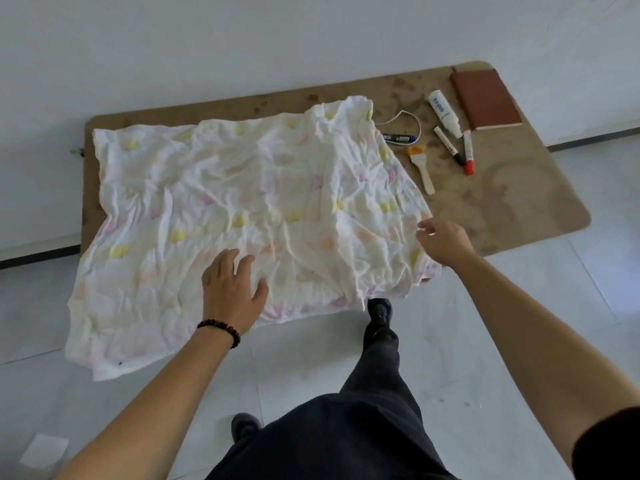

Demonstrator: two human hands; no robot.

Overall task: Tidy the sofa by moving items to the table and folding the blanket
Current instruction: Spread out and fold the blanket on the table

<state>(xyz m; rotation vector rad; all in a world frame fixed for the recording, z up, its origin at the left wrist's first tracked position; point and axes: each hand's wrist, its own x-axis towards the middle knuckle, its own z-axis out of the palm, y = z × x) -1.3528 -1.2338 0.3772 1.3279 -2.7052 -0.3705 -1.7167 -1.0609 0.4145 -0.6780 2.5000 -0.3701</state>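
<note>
Closest to the camera you've got the person's dark trousers (363, 427) and two black shoes (379, 311) on the pale tiled floor (485, 341), one shoe tucked right under the near edge of the cloth. Both bare forearms reach forward. The left hand (232, 292), with a dark beaded bracelet (221, 330) on the wrist, lies flat with fingers spread, palm down on the near part of the crumpled white blanket with faded yellow and pink blotches (242, 188). The right hand (445, 241) is over at the blanket's right edge, fingers loosely curled and partly apart; it looks like thumb and forefinger are at the hem, but honestly I can't tell if they're actually pinching fabric.

The blanket is spread out across most of the low brown counter with rounded corners (519, 209), and its near-left corner hangs off the edge toward the floor.

Further back on the bare right part of the counter: a small wooden-handled brush with an orange ferrule (420, 168), a black-tipped white marker (449, 145) and a red-capped white marker (468, 152) lying side by side, a dark pen with a blue end (400, 137) poking out from beside the blanket, a thin white cord loop (412, 121), a white squeeze bottle (445, 113), and at the far corner a reddish-brown closed notebook (485, 98). Behind it all is a plain white wall (242, 46).
</note>
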